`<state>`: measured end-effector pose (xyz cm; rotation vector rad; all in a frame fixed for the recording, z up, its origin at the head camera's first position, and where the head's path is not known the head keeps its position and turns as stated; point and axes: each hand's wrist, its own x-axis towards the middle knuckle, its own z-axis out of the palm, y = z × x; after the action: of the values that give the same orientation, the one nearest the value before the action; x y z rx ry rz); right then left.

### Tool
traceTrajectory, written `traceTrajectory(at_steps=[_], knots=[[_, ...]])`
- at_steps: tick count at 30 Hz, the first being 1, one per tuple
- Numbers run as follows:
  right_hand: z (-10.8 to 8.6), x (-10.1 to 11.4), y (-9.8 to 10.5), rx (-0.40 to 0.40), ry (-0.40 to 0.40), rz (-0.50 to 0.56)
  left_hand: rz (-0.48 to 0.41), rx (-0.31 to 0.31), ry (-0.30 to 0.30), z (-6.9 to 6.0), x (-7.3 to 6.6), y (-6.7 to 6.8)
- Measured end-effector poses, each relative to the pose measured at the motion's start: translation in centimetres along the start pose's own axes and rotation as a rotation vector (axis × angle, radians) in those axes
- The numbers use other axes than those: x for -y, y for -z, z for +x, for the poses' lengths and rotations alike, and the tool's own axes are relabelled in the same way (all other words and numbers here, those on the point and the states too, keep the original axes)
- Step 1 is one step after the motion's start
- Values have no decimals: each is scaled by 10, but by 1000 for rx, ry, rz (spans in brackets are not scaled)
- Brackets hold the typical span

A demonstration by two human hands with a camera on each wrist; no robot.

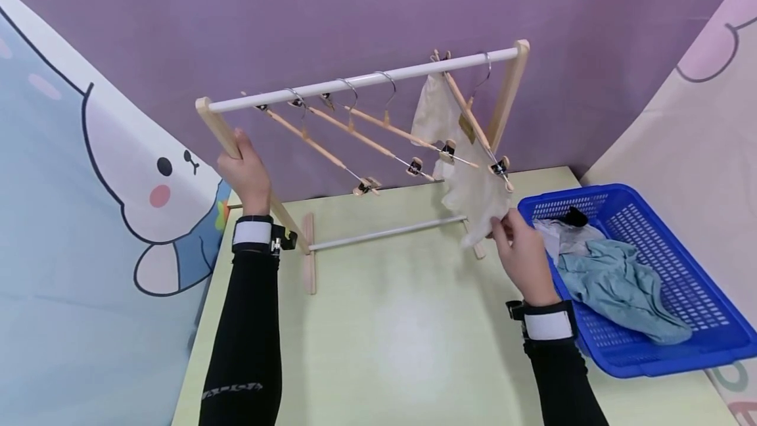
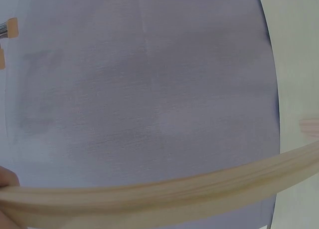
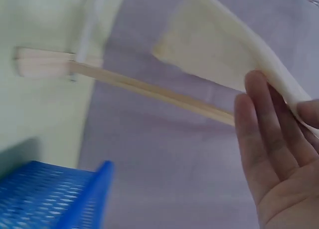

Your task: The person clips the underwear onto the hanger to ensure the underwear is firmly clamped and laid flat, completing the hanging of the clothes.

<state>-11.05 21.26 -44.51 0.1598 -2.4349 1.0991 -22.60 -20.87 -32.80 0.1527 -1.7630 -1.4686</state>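
Right hand [image 1: 523, 258]: pinching the bottom edge of the cream cloth [image 1: 476, 179] between thumb and fingers, the fingers lying nearly straight (the right wrist view is showing this best).
Cloth: hanging from the hanger [image 1: 467, 110] near the right end of the rail [image 1: 408, 72], its long side running downward, the bulk lying up and away from the right hand.
Hanger: slanting from the rail down toward the right hand.
Nearer hand: the right is touching the cloth; the left is sitting well apart.
Left hand [image 1: 245, 173]: wrapping round the left post [image 1: 219, 127], below the rail.
Basket [image 1: 680, 363]: resting by the right edge of the worktop [image 1: 402, 321].
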Motion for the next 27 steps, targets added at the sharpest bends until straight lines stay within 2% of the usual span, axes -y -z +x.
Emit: traceTrajectory(at_steps=[4, 8, 12, 15, 16, 18, 21, 24, 27], knots=[[-16, -17, -12, 124, -49, -18, -21, 9, 2, -7, -12, 1], [-31, -30, -21, 230, -101, -10, -33, 11, -6, -9, -16, 1], [-44, -40, -25, 294, -140, -7, -44, 15, -24, -7, -16, -1], [-49, -48, -28, 302, -143, -16, -53, 39, -21, -4, -15, -1], [-51, -51, -28, 305, -147, -22, -53, 53, -9, -4, -9, -2], [-56, -58, -26, 314, -157, -45, -68, 101, 52, -6, 8, -1], [-65, -66, -20, 379, -182, -95, -39, 190, 146, -17, 44, 4], [-74, -72, -18, 496, -210, -119, 15, 286, 223, -38, 72, 18], [-82, -75, -18, 600, -229, -123, 142, 333, 223, -68, 93, 33]])
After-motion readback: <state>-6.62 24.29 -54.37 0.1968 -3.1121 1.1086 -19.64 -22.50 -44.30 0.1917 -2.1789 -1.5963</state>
